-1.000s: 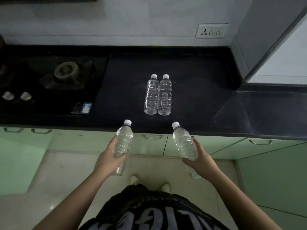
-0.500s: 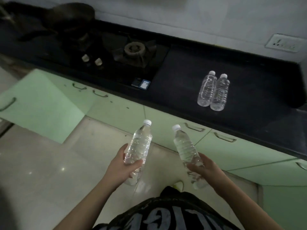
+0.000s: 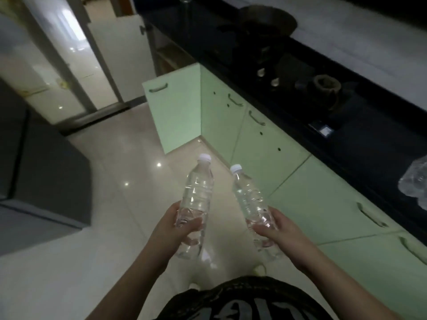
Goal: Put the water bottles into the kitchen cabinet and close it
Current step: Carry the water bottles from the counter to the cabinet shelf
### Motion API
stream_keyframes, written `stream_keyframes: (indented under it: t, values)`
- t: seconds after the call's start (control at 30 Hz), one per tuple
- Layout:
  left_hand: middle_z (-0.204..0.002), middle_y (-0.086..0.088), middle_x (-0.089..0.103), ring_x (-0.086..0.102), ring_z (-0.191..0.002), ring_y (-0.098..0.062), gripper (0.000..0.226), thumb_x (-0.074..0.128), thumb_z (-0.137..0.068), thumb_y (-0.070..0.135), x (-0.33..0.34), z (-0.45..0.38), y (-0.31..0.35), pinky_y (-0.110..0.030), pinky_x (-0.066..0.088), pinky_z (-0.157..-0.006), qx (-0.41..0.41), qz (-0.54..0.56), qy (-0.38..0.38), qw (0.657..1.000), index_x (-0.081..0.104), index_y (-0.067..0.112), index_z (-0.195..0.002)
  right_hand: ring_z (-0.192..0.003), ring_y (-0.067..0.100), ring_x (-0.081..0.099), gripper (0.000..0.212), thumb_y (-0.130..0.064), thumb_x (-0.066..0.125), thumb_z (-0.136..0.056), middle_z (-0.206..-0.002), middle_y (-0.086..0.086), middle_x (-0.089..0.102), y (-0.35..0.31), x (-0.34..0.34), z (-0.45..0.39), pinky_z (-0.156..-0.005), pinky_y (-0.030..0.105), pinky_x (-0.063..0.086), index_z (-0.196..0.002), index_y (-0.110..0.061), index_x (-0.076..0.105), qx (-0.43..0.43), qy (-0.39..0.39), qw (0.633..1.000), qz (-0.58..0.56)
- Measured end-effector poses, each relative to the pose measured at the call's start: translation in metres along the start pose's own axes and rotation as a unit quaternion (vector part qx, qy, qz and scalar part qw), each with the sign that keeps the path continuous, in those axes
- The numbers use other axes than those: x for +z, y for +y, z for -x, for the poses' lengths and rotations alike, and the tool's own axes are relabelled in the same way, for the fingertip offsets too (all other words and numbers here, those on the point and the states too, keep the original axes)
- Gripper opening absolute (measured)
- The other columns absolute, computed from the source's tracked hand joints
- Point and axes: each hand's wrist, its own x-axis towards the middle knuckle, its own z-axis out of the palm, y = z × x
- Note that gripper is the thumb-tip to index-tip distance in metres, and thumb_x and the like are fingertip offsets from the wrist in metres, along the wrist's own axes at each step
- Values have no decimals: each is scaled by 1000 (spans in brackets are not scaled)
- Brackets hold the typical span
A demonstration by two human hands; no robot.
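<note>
I carry two clear water bottles with white caps over the floor. My left hand [image 3: 172, 227] grips the left bottle [image 3: 198, 192] round its lower half. My right hand [image 3: 280, 232] grips the right bottle [image 3: 248, 195] the same way, tilted left. Two more bottles [image 3: 416, 183] lie on the black counter at the right edge, partly cut off. A green cabinet door [image 3: 175, 112] stands open ahead on the left of the cabinet row; its inside is hidden behind the door.
A black counter [image 3: 346, 135] runs along the right with a gas stove [image 3: 323, 88] and a dark pan [image 3: 270, 21]. Closed green doors with handles [image 3: 288, 162] line its front. A grey block [image 3: 41, 181] stands at the left. A glossy tiled floor [image 3: 115, 204] lies between.
The view has swung left along the counter; the open green door is now straight ahead and the counter bottles have slid to the right edge. Both hands keep holding their bottles.
</note>
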Motion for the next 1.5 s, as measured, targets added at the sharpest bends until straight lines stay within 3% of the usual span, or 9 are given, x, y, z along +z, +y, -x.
stream_keyframes:
  t: [0.1,0.2,0.4,0.6,0.77,0.93,1.03,1.23,1.5]
  values:
    - [-106,-11,72,72,-81,-18,39,69,-88,12,-34,10,-5,-21,52,-54,6,43,42,998,57,22,-123,-101,30,69,42,-36,76,-74,-106,1,73,-21,36,-19,-83,58,55,-114,-28,65,-12,-47,999,5]
    - [-109,-10,73,72,-93,-27,49,76,-82,23,-59,18,-9,-40,59,-77,17,103,81,991,56,25,-127,-102,37,68,40,-39,75,-76,-107,3,74,-39,62,-38,-86,68,48,-114,-31,65,-14,-102,995,5]
    - [-107,-11,74,72,-96,-33,66,78,-69,43,-92,17,-11,-57,53,-92,7,149,121,981,56,23,-127,-98,29,70,48,-48,77,-63,-104,4,74,-75,106,-77,-85,61,50,-108,-37,67,-45,-173,984,-16]
    - [-108,-14,72,71,-97,-34,54,73,-78,35,-111,-29,5,-44,56,-77,-3,196,166,967,56,19,-127,-88,17,71,32,-28,73,-79,-98,2,75,-96,133,-145,-76,35,50,-110,-25,68,-60,-208,976,-22]
    - [-109,-14,71,71,-98,-34,54,73,-76,37,-127,-71,40,-51,58,-83,-5,190,199,961,56,23,-126,-88,24,70,48,-38,77,-69,-97,4,73,-136,137,-207,-76,39,53,-112,-22,65,-45,-255,964,-55]
    - [-113,-10,71,70,-99,-35,67,79,-65,44,-142,-106,77,-47,60,-73,-6,191,212,958,57,29,-126,-95,28,70,62,-44,77,-69,-108,5,71,-175,134,-261,-73,39,54,-124,-25,56,-26,-326,943,-66]
    - [-115,-12,71,70,-100,-36,68,80,-63,42,-152,-124,89,-45,58,-75,1,202,225,953,58,29,-127,-88,31,68,54,-40,77,-75,-105,9,68,-191,142,-290,-73,43,52,-122,-24,56,-17,-347,936,-65]
    - [-115,-8,72,71,-101,-31,68,79,-66,44,-190,-163,105,-49,56,-87,25,170,263,949,57,24,-127,-91,24,70,55,-41,77,-76,-105,3,70,-219,185,-331,-76,42,54,-124,-26,55,-56,-350,935,-7]
    - [-111,-11,71,72,-94,-30,80,83,-58,39,-293,-224,113,-47,59,-80,39,176,283,942,51,21,-130,-95,15,71,58,-25,80,-76,-109,-2,71,-286,261,-388,-70,27,57,-127,-30,53,-96,-316,942,53]
